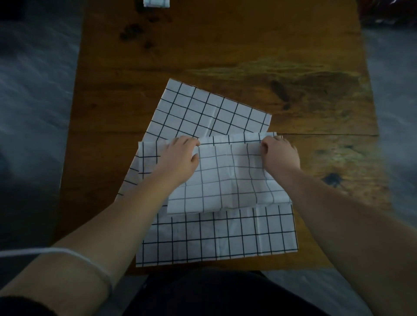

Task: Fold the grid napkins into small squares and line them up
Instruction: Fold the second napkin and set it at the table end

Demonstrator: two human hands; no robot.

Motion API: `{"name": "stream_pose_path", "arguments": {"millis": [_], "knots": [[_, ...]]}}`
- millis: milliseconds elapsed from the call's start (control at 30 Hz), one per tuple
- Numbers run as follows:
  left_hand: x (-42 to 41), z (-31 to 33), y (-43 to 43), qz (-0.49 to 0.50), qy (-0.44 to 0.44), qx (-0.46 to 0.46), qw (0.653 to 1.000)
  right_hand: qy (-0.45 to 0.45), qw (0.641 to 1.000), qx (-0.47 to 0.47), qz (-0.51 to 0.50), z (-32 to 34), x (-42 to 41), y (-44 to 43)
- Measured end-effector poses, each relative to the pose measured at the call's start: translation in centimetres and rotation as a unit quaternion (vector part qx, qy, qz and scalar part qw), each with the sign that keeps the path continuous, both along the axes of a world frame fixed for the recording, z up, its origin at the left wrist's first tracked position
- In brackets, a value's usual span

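We look down on one long wooden table [293, 67] with grey floor [33, 90] along both its sides, where we count three spread grid napkins overlapping at the near end. The tilted napkin [209, 108] lies lowest, its far corner pointing up the table and its left edge running out from under the others. The near napkin [216, 239] lies square on it, reaching the table's near edge. The top napkin [228, 178] is doubled over, its loose flap draped towards us. Two bare hands hold its far fold: the left hand [180, 158] grips the edge near its middle with curled fingers, and the right hand [282, 155] pinches the right corner, both forearms crossing the near napkin. Beyond the cloths the wood is open to the far end, save for a cluster of dark stains [132, 33] and one small folded napkin [156, 2] cut off by the top of the frame. One white cord [67, 251] loops across the left forearm
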State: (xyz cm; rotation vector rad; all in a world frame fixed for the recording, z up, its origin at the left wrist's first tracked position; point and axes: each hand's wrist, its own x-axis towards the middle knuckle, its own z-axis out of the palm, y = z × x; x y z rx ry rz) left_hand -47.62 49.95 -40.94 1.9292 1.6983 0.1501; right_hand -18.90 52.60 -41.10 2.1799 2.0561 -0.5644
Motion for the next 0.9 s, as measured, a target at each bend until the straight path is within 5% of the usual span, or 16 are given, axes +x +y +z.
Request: {"name": "stream_pose_path", "arguments": {"millis": [367, 600, 900], "knots": [[3.5, 2.6, -7.1, -0.03, 0.006, 0.013, 0.999, 0.071, 0.995, 0.063, -0.023, 1.3, 0.3, -0.3], [7.5, 3.1, -14.1, -0.05, 0.039, 0.021, 0.998, 0.181, 0.974, 0.041, 0.126, 2.7, 0.6, -12.4], [10.3, -1.0, -16.4, -0.057, 0.147, -0.054, 0.986, 0.072, 0.949, -0.008, 0.308, -1.8, 1.5, -16.9]]}}
